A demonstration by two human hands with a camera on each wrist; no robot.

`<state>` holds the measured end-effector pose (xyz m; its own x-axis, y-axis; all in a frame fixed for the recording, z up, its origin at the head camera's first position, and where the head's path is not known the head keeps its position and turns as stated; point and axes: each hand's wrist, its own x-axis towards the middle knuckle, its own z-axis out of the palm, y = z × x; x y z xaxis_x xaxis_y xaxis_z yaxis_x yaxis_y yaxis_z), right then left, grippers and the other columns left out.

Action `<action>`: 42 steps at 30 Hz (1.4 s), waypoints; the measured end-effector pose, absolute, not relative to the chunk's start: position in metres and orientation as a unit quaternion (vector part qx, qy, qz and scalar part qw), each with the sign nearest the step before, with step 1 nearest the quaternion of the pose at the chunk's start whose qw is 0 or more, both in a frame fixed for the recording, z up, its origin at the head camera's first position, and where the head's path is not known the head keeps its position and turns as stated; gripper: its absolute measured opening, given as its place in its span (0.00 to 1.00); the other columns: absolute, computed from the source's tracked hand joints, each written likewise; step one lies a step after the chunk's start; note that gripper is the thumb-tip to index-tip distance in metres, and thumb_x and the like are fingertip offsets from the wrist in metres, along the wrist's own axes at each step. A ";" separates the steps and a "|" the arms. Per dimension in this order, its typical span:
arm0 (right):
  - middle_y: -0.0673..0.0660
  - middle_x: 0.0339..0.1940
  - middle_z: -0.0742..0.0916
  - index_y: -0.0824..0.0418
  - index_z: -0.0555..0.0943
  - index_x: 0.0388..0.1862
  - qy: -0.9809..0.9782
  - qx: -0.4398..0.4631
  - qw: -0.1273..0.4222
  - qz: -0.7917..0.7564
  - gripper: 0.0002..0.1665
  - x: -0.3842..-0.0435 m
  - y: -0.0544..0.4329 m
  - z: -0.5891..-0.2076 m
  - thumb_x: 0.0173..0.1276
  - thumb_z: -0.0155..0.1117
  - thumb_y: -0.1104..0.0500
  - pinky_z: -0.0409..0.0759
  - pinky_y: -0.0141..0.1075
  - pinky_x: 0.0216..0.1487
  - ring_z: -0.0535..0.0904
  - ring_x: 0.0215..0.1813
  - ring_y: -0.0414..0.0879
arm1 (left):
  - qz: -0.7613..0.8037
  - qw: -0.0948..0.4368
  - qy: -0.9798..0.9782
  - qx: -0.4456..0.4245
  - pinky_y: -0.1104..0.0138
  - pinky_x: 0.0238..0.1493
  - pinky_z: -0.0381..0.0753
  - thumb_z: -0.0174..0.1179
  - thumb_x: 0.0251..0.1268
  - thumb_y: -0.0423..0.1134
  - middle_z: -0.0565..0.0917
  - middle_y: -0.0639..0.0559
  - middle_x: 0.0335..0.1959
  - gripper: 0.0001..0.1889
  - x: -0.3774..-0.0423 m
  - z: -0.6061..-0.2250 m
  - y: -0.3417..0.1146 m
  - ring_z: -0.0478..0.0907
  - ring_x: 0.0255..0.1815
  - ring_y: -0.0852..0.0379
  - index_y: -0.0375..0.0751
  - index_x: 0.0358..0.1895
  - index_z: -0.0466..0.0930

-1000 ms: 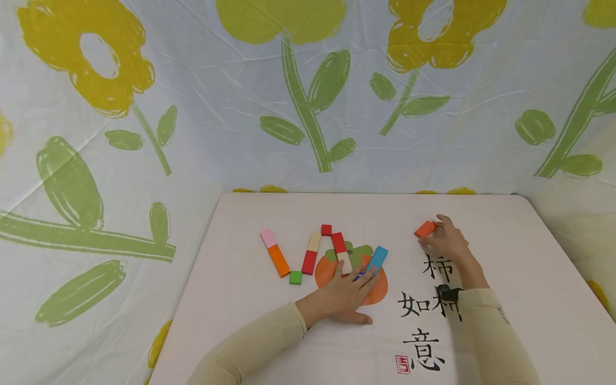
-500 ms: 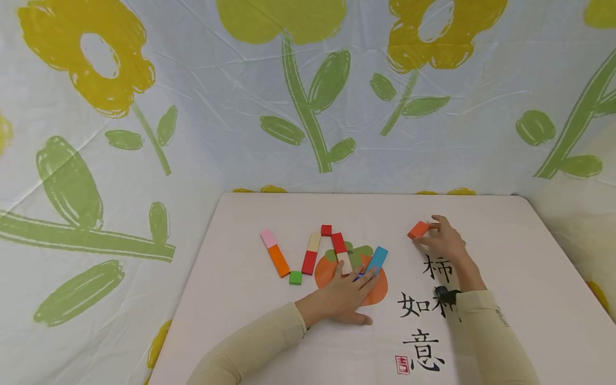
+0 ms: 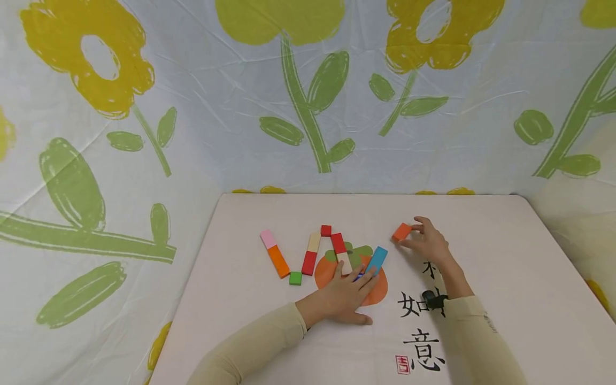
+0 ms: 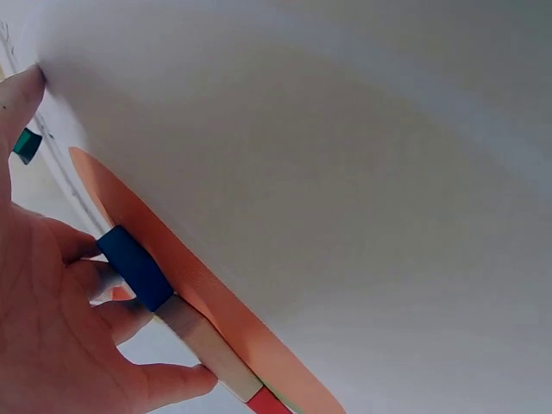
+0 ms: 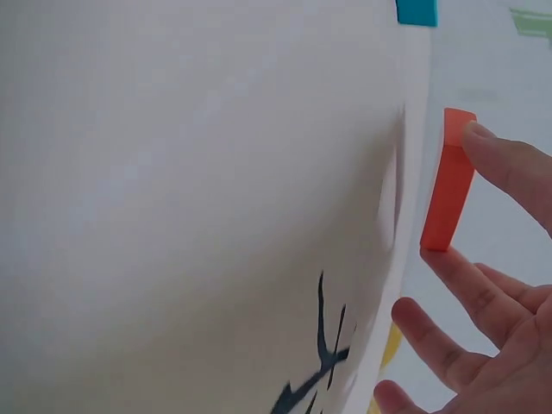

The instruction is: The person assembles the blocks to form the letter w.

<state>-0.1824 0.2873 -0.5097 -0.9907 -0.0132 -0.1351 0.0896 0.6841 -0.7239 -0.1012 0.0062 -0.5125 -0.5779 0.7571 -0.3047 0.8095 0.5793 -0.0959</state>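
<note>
My right hand (image 3: 430,245) pinches an orange-red block (image 3: 401,232) between thumb and fingertips. In the right wrist view that block (image 5: 448,185) is held at its two ends, above the table. My left hand (image 3: 343,297) rests with spread fingers by the right end of a zigzag row of blocks. Its fingers touch a dark blue block (image 4: 136,269) and a cream block (image 4: 210,343); the head view mostly hides the dark blue one. A light blue block (image 3: 377,259) slants up from the left fingertips. A red block (image 3: 338,243) adjoins the cream one.
Leftward the row continues with a small red block (image 3: 326,230), another cream block (image 3: 314,241), a red block (image 3: 309,262), a green block (image 3: 295,278), an orange block (image 3: 278,261) and a pink block (image 3: 268,238). The pale tablecloth (image 3: 250,331) bears a printed persimmon and black characters.
My right hand has carried the orange-red block leftward, toward the light blue block. The left hand and the row of blocks have stayed where they were.
</note>
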 end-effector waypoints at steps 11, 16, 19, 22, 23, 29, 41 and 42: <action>0.75 0.68 0.72 0.70 0.54 0.76 0.914 -0.019 0.059 -0.402 0.51 -0.179 0.271 -0.515 0.66 0.72 0.53 0.67 0.66 0.60 0.63 0.69 0.73 | -0.111 0.119 0.881 0.444 0.36 0.72 0.46 0.38 0.63 0.79 0.37 0.56 0.83 0.53 -0.100 -0.513 0.006 0.37 0.82 0.50 0.51 0.82 0.34; 0.75 0.67 0.74 0.71 0.57 0.75 0.912 -0.024 0.059 -0.404 0.50 -0.178 0.264 -0.513 0.65 0.73 0.54 0.68 0.65 0.60 0.65 0.68 0.73 | -0.109 0.123 0.881 0.443 0.37 0.72 0.45 0.38 0.64 0.79 0.37 0.56 0.83 0.53 -0.100 -0.512 0.006 0.36 0.82 0.50 0.51 0.82 0.34; 0.74 0.66 0.75 0.71 0.59 0.74 0.915 -0.025 0.057 -0.399 0.49 -0.178 0.261 -0.513 0.63 0.74 0.54 0.68 0.65 0.59 0.66 0.67 0.72 | -0.109 0.122 0.882 0.442 0.37 0.72 0.45 0.38 0.63 0.79 0.37 0.56 0.83 0.53 -0.100 -0.512 0.006 0.37 0.82 0.50 0.52 0.82 0.34; 0.74 0.65 0.76 0.71 0.60 0.73 0.918 -0.024 0.055 -0.391 0.47 -0.178 0.259 -0.514 0.63 0.74 0.54 0.67 0.66 0.59 0.67 0.66 0.72 | -0.111 0.121 0.882 0.441 0.37 0.72 0.45 0.38 0.63 0.79 0.37 0.57 0.83 0.53 -0.100 -0.512 0.006 0.37 0.82 0.50 0.52 0.82 0.34; 0.73 0.65 0.76 0.71 0.61 0.73 0.919 -0.025 0.055 -0.389 0.47 -0.178 0.258 -0.514 0.63 0.74 0.54 0.66 0.67 0.59 0.67 0.66 0.72 | -0.112 0.121 0.882 0.441 0.37 0.72 0.45 0.38 0.63 0.79 0.37 0.57 0.83 0.53 -0.100 -0.512 0.006 0.37 0.82 0.50 0.52 0.82 0.34; 0.73 0.65 0.77 0.71 0.61 0.73 0.922 -0.031 0.061 -0.382 0.47 -0.178 0.257 -0.514 0.62 0.74 0.55 0.62 0.70 0.60 0.67 0.66 0.73 | -0.111 0.125 0.883 0.439 0.37 0.72 0.45 0.39 0.63 0.79 0.37 0.56 0.83 0.53 -0.100 -0.510 0.006 0.38 0.81 0.50 0.52 0.82 0.34; 0.73 0.64 0.78 0.70 0.63 0.72 0.928 -0.043 0.073 -0.362 0.45 -0.178 0.257 -0.513 0.63 0.73 0.56 0.60 0.73 0.58 0.67 0.66 0.73 | -0.111 0.122 0.884 0.438 0.37 0.72 0.46 0.40 0.63 0.79 0.37 0.57 0.83 0.53 -0.099 -0.508 0.006 0.39 0.81 0.51 0.52 0.83 0.35; 0.73 0.64 0.78 0.71 0.63 0.72 0.928 -0.044 0.072 -0.362 0.45 -0.178 0.257 -0.513 0.63 0.73 0.56 0.60 0.73 0.58 0.67 0.66 0.73 | -0.112 0.122 0.884 0.438 0.37 0.72 0.46 0.40 0.63 0.79 0.37 0.57 0.83 0.53 -0.099 -0.509 0.006 0.38 0.81 0.51 0.52 0.83 0.35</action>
<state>-0.1782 0.2566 -0.5132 -0.9856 -0.1345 -0.1026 -0.0296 0.7344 -0.6781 -0.0987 0.0064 -0.5088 -0.5872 0.7462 -0.3136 0.8007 0.5922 -0.0902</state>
